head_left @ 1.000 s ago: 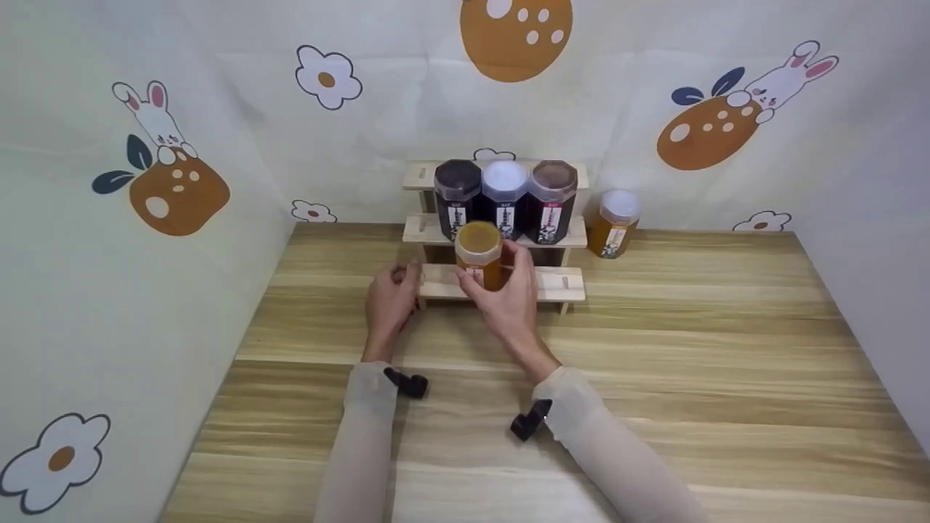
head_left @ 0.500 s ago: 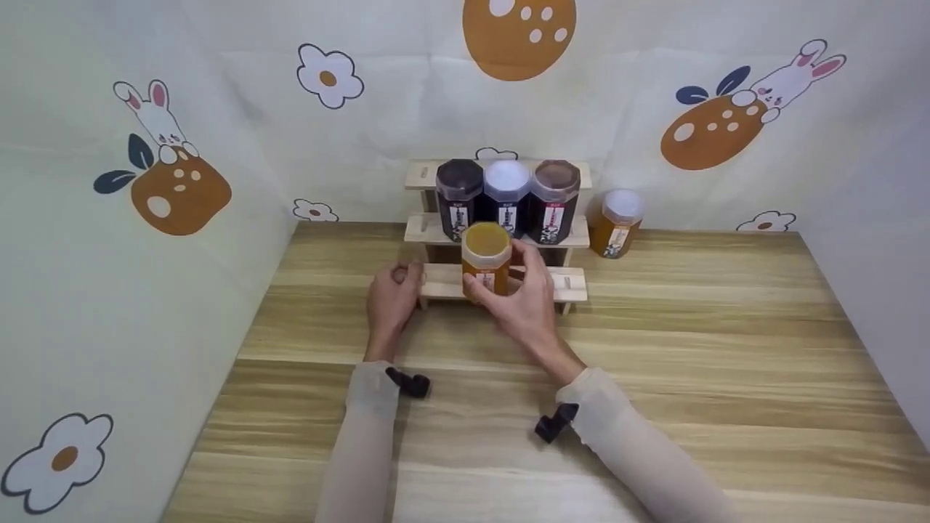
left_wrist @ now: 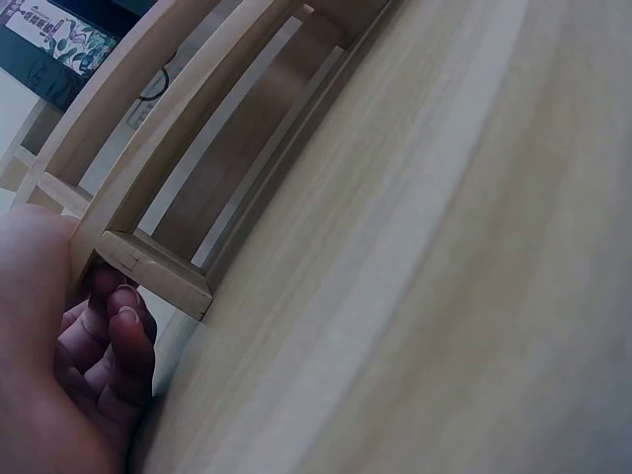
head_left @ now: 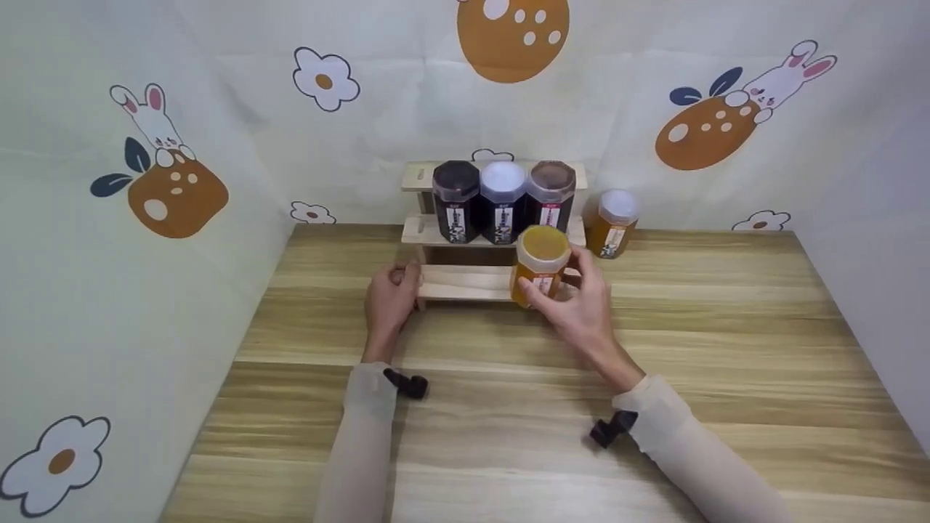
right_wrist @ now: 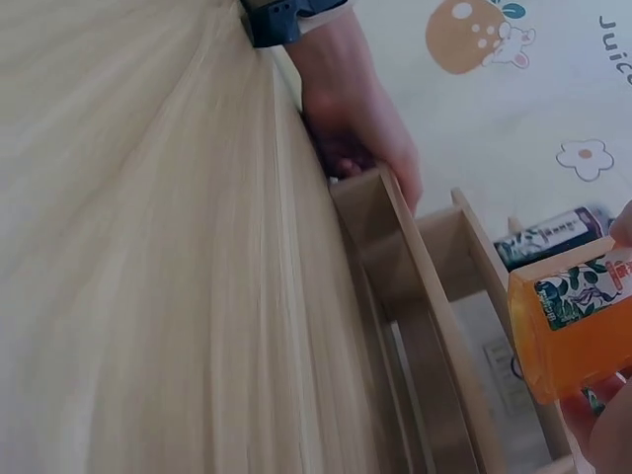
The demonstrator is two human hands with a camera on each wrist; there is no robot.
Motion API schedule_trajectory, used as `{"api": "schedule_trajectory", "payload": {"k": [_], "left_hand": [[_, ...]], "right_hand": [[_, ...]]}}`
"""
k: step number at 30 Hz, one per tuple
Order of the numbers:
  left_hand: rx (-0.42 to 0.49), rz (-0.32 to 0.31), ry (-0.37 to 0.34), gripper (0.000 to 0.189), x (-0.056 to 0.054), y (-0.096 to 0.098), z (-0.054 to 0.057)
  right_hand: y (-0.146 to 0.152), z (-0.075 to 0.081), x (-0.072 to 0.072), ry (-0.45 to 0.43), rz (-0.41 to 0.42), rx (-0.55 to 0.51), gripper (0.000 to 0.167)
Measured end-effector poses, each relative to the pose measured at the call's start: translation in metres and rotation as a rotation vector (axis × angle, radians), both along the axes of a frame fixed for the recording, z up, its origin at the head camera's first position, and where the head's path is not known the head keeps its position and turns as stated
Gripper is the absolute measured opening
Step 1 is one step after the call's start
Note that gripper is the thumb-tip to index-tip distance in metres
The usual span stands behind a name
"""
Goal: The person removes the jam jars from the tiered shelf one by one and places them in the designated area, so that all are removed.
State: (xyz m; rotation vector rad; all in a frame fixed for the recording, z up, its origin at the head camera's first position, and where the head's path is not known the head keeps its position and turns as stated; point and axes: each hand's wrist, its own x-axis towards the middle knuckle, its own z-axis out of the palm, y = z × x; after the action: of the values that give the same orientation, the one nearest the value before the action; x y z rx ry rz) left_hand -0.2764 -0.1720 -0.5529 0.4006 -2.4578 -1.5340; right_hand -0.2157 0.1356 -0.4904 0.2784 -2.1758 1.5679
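My right hand [head_left: 581, 305] grips an amber eight-sided jar [head_left: 543, 250] with a pale translucent lid, thumb in front and fingers behind. The jar is upright at the right part of the lowest shelf; in the right wrist view the jar [right_wrist: 558, 331] appears above that shelf's board. My left hand [head_left: 390, 301] pinches the left end of the three-step wooden rack [head_left: 465, 282], at the lowest shelf. In the left wrist view, its fingers [left_wrist: 128, 346] curl under the board end. Three dark jars [head_left: 503, 203] stand side by side on the middle shelf.
Another amber jar [head_left: 614, 229] with a whitish lid stands on the wood-grain table [head_left: 690, 349], just right of the rack. Behind the rack hangs a pale cloth [head_left: 407, 109] printed with rabbits, fruit and flowers; it also closes off both sides.
My right hand has carried the amber jar rightward along the front of the lowest shelf, from its middle to its right part. My left hand has stayed on the rack's left end.
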Motion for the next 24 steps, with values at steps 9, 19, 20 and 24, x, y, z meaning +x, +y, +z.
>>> {"api": "schedule_trajectory", "payload": {"k": [9,19,20,24], "left_hand": [[-0.027,0.005,0.001,0.033,-0.001,0.0,-0.001],[0.039,-0.055,-0.026,0.034,-0.001,-0.003,-0.003],[0.041,-0.056,-0.028,0.034,-0.001,-0.003,-0.003],[0.041,-0.05,-0.037,0.036,-0.001,-0.003,-0.003]], "right_hand": [[0.048,-0.001,-0.003,-0.028,-0.083,0.005,0.07],[0.09,-0.005,-0.021,-0.076,-0.256,-0.036,0.069],[0.094,-0.006,-0.023,-0.084,-0.27,-0.039,0.069],[0.11,-0.011,-0.03,-0.11,-0.315,-0.059,0.07]]}}
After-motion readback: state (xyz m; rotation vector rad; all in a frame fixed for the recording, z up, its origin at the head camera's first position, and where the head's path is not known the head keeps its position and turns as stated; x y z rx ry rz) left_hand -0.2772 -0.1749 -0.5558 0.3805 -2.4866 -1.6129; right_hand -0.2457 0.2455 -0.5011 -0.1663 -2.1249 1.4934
